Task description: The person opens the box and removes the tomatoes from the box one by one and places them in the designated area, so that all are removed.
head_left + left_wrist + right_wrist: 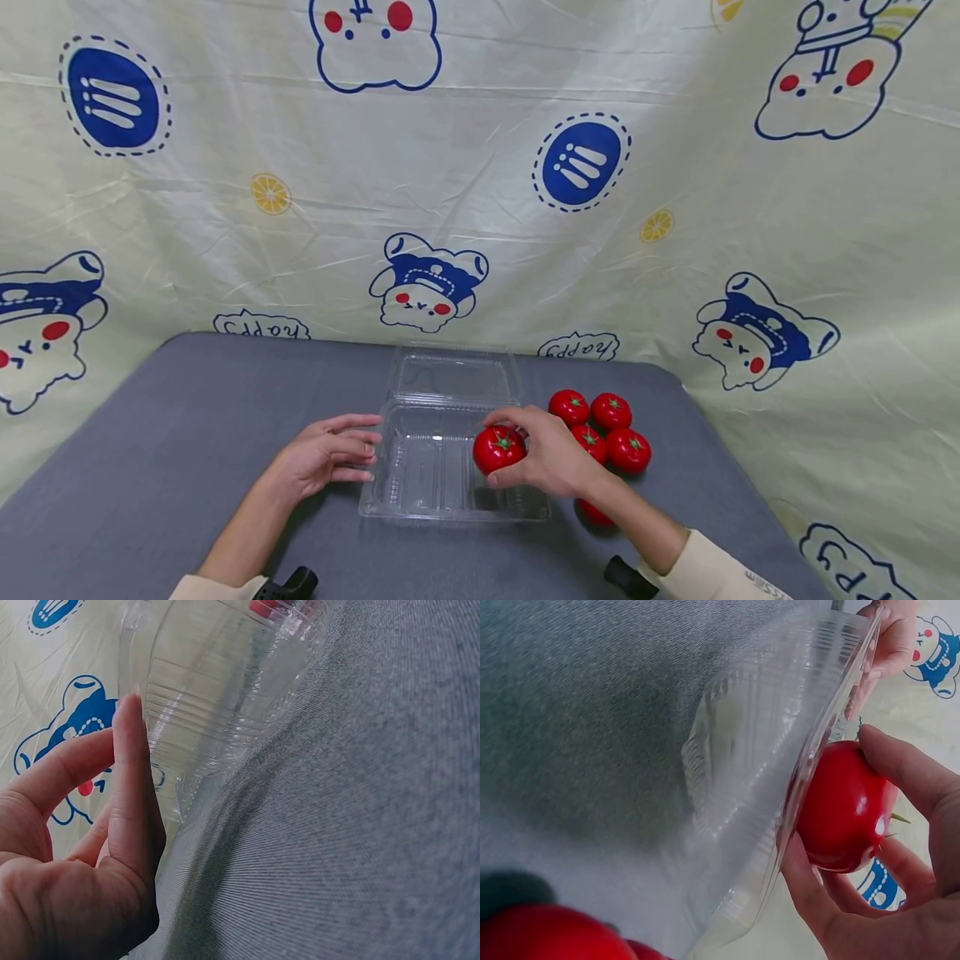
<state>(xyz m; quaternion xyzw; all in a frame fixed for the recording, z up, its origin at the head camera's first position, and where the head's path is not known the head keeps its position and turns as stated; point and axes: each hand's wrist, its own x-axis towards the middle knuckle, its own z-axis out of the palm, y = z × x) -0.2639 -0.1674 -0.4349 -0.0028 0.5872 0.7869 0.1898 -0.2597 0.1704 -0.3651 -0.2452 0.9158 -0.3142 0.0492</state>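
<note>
A clear plastic clamshell box (420, 500) lies on the grey cloth, its lid (456, 375) folded back away from me. My right hand (551, 450) grips a shiny red tomato (498, 450) with a green stem, thumb on one side and fingers on the other. The tomato is over the right part of the box; in the right wrist view, the same tomato (847, 806) shows at the box's rim (810, 757). My left hand (330, 454) is at the box's left edge, fingers extended, fingertips right at the rim.
Several more red tomatoes (628, 451) are grouped right of the box, and one tomato (596, 513) sits nearer me, partly hidden by my right forearm. A grey cloth (187, 417) covers the table. Behind it hangs a printed curtain (480, 167).
</note>
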